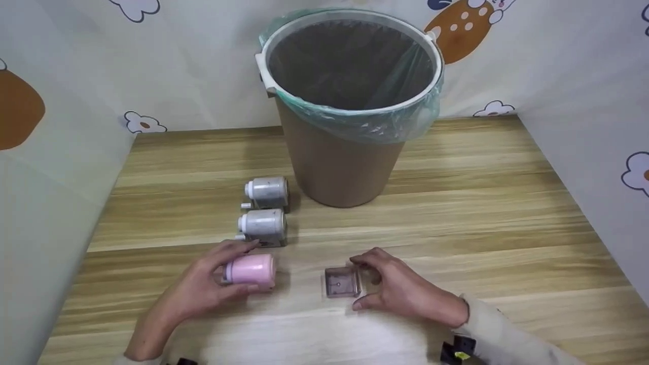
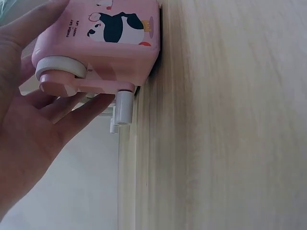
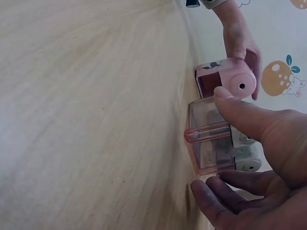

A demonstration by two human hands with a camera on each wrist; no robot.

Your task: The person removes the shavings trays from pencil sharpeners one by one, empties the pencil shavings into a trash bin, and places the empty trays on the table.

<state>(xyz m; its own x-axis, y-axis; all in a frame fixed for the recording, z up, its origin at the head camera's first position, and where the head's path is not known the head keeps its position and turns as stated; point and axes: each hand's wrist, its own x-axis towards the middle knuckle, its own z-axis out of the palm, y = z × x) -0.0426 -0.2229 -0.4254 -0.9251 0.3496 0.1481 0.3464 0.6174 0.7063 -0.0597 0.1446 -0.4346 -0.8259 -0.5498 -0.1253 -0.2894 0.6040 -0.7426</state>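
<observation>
A pink crank pencil sharpener [image 1: 253, 269] with a panda print stands on the table, and my left hand [image 1: 195, 284] holds it between thumb and fingers. In the left wrist view its crank handle [image 2: 124, 108] points toward the wrist. The right wrist view shows a dark open slot [image 3: 209, 85] in the sharpener's front. To its right lies a see-through pinkish shavings drawer [image 1: 342, 282]. Around the drawer my right hand [image 1: 405, 291] is spread, thumb on the near side and fingers on the far side, with gaps showing in the head view.
Behind the pink sharpener stand two grey-white crank sharpeners [image 1: 263, 223] in a row. A tall brown bin [image 1: 339, 172] lined with a green-tinted bag [image 1: 375, 124] stands at the back. Patterned cloth walls [image 1: 203, 66] border the wood-grain table [image 1: 481, 203].
</observation>
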